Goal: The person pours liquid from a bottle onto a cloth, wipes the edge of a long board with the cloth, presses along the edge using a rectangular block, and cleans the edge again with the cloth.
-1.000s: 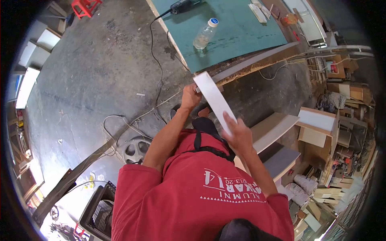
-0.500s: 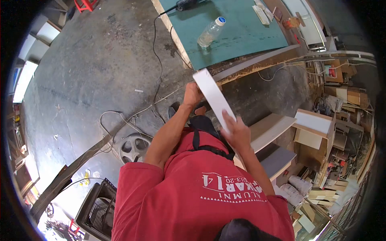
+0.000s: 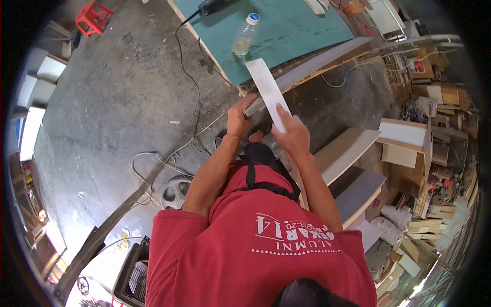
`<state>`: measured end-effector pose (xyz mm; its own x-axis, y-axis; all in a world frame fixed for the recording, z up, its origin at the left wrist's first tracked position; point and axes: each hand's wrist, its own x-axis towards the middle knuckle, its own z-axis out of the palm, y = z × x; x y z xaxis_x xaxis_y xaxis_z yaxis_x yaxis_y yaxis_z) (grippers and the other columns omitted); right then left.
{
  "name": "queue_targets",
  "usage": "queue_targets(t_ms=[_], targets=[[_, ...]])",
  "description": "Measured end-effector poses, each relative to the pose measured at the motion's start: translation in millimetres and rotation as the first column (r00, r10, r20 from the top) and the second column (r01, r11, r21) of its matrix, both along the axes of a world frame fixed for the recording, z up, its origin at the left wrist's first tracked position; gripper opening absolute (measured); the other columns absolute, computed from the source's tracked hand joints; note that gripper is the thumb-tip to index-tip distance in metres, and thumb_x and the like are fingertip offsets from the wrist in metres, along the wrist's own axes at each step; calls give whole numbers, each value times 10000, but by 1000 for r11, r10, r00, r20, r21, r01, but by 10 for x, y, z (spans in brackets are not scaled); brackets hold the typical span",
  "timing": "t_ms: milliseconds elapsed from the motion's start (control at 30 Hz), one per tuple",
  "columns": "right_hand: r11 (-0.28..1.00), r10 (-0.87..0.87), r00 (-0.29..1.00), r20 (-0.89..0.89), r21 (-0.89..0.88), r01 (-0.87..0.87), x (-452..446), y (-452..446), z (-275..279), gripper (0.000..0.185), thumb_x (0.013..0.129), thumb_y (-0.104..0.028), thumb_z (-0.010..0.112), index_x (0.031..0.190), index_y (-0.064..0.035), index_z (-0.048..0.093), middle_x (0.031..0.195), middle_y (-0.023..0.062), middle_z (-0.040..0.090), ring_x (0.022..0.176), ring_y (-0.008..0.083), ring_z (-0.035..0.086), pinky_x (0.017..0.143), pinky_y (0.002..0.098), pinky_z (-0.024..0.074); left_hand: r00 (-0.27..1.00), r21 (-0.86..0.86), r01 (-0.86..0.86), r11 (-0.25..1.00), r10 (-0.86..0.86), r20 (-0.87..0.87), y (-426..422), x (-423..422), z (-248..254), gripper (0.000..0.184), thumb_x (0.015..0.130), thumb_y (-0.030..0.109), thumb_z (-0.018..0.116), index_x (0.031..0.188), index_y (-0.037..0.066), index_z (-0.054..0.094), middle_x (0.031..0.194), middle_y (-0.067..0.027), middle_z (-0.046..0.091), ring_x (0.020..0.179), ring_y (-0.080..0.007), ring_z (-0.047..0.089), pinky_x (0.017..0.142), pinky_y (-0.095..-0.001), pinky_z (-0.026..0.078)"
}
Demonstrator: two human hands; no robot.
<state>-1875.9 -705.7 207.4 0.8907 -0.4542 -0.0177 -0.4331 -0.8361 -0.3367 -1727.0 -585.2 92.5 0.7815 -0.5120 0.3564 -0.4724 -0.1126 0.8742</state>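
My right hand [image 3: 292,134] grips the lower end of a flat white board strip [image 3: 266,91], with a finger laid along its face. The strip slants up and to the left, its far end near the green tabletop's front edge. My left hand [image 3: 240,116] is closed at the near end of a pale narrow board [image 3: 254,107], just left of the white strip. The white strip covers part of that board, so I cannot tell whether it joins the long grey strip [image 3: 327,64] along the table edge.
On the green tabletop [image 3: 286,36] stand a clear bottle [image 3: 245,36] and a corded black power tool [image 3: 212,6]. Its cable hangs to the floor. Shelf-like wooden panels [image 3: 348,148] are at my right, beside stacked scraps. A red stool [image 3: 93,19] stands far left.
The white strip has tilted and now shows its broad face, with my right hand higher. The pale board end now shows by my left hand. My view has shifted.
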Motion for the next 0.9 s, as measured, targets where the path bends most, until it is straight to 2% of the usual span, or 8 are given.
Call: queue_targets(t_ms=[67,167,300,400,467,600,700,900], targets=[[997,-76,996,55,-1,77,-23,-7,36,730,842,-311,759,1533,-324,522,887,202,615,774,440,691,679,531,582,997,30,-34,999,36,-61,-11,11,18,393,812,-58,666,1180,69,717,1152,-191,745,1095,-397,716,901,-429,583],[995,54,991,-121,93,-43,-697,153,248,736,851,-301,757,1547,-282,520,939,189,617,837,417,683,725,508,565,995,71,35,997,-29,-95,22,49,-89,438,789,-76,700,1201,71,712,1157,-195,741,1085,-395,719,897,-427,580],[993,-13,984,-178,114,33,-689,103,349,722,851,-304,753,1537,-282,529,933,195,624,836,424,680,733,510,565,998,69,20,997,-16,-68,-5,29,-74,472,768,-82,708,1214,69,711,1185,-185,739,1089,-395,717,914,-426,582],[989,-133,991,-19,68,134,-147,-262,5,699,849,-294,749,1518,-272,549,926,200,634,837,429,677,746,510,567,1000,23,10,1000,-11,20,2,-1,-4,514,755,-92,696,1244,67,703,1242,-169,732,1139,-386,709,965,-430,579],[992,-128,986,106,11,127,43,-367,-78,698,868,-371,719,1534,-299,523,913,199,642,792,435,682,738,521,584,999,56,7,998,-4,-52,9,17,0,553,741,-110,692,1261,78,704,1252,-169,730,1152,-383,707,972,-431,577],[993,-16,999,-41,113,20,-730,-29,168,733,847,-375,737,1544,-334,511,924,195,622,796,429,683,729,539,583,1000,80,7,997,-8,19,-6,39,-53,589,726,-128,682,1275,85,703,1267,-166,726,1166,-372,705,975,-427,578],[987,-55,989,-135,140,74,-833,-15,271,747,844,-366,742,1551,-348,501,929,192,610,802,429,687,736,554,577,1000,65,22,998,-22,0,-1,23,-41,583,729,-136,662,1264,90,713,1275,-161,726,1178,-359,704,981,-419,575],[960,-279,957,79,45,276,238,-921,-161,677,888,-378,702,1532,-290,516,970,230,673,877,454,690,782,535,579,999,110,33,993,-33,5,2,39,-80,455,820,-70,674,1255,55,722,1242,-180,739,1141,-373,720,966,-407,577]])
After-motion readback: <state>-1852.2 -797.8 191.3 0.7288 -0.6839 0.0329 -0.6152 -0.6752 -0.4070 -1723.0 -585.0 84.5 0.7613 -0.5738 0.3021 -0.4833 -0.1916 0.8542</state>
